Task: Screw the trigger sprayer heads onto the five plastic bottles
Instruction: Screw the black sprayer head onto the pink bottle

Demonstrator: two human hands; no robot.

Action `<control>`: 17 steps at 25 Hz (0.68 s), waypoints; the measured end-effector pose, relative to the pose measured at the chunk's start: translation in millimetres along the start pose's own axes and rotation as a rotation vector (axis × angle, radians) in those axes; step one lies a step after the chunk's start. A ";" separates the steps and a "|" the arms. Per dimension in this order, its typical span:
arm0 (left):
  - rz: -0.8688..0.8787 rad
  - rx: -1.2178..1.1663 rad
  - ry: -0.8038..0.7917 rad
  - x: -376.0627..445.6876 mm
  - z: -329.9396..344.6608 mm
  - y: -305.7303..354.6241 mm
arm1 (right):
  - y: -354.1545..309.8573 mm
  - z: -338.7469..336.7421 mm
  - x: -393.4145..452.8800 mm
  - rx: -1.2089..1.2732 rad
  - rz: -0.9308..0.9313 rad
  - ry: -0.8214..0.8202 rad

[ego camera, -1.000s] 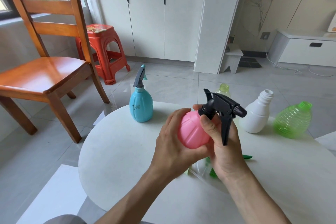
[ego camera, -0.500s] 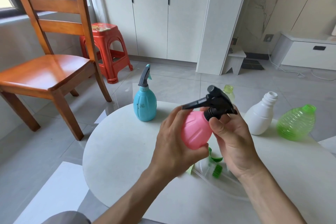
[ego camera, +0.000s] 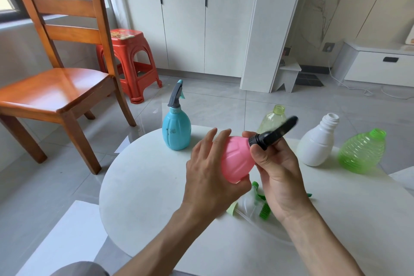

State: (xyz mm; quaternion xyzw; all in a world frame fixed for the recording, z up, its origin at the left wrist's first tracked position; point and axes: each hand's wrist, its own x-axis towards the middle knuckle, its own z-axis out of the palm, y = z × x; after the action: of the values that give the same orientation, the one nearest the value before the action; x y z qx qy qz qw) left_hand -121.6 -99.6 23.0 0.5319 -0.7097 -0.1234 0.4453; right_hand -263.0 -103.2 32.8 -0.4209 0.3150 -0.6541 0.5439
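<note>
My left hand (ego camera: 207,175) grips a pink bottle (ego camera: 236,159) above the round white table (ego camera: 145,177), tilted with its neck up and to the right. My right hand (ego camera: 276,168) pinches the collar of the black trigger sprayer head (ego camera: 272,133) on that neck; the head is motion-blurred. A blue bottle (ego camera: 176,131) with a grey sprayer head stands at the table's far left. A pale yellow-green bottle (ego camera: 272,120), a white bottle (ego camera: 317,143) and a ribbed green bottle (ego camera: 361,152) stand uncapped at the back right. Green sprayer heads (ego camera: 261,200) lie on a clear plate under my right hand.
A wooden chair (ego camera: 56,87) and a red plastic stool (ego camera: 128,60) stand on the tiled floor to the left, beyond the table. White cabinets line the far wall. A white sheet (ego camera: 65,237) lies on the floor by the table's near left edge.
The black sprayer head has turned on the pink bottle's neck: its trigger first hung down, then pointed left, and now points up and right. My right hand has regripped the collar.
</note>
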 end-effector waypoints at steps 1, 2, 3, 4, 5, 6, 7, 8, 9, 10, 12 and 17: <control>0.001 -0.009 -0.010 -1.3 1.2 1.1 | 0.9 0.8 -0.1 0.001 -0.006 0.024; -0.005 -0.018 -0.016 -2.1 2.5 1.8 | 2.6 1.4 -0.4 0.002 -0.009 0.029; -0.014 -0.028 -0.015 -2.4 3.6 2.3 | 4.5 1.7 -1.3 0.007 -0.010 0.017; -0.026 -0.039 -0.005 -1.5 3.8 2.4 | 6.1 2.2 -2.0 0.023 0.001 -0.004; -0.039 -0.053 0.009 -0.1 3.5 2.2 | 6.0 3.5 -2.9 0.053 0.020 -0.025; -0.050 -0.064 0.022 1.2 3.0 2.1 | 5.9 5.0 -3.2 0.070 0.033 -0.040; -0.056 -0.071 0.029 1.7 2.5 2.0 | 5.9 6.1 -3.5 0.066 0.031 -0.042; -0.059 -0.072 0.029 1.5 2.2 1.8 | 6.5 7.6 -3.4 0.044 0.022 -0.022; -0.060 -0.069 0.023 0.7 2.3 1.8 | 7.3 9.5 -3.8 0.031 0.014 0.011; -0.064 -0.070 0.012 -0.4 3.1 2.0 | 8.9 11.6 -4.5 0.037 0.013 0.048; -0.085 -0.095 -0.009 -2.9 5.5 3.3 | 12.9 16.5 -6.7 0.106 0.021 0.107; -0.102 -0.165 -0.018 -3.5 9.3 4.2 | 15.5 22.0 -7.4 0.160 0.006 0.196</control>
State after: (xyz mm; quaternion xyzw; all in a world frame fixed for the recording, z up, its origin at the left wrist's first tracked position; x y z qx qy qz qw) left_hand -131.3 -97.6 18.7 0.5274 -0.6731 -0.2087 0.4745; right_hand -236.0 -98.2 27.5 -0.3092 0.3147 -0.7136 0.5442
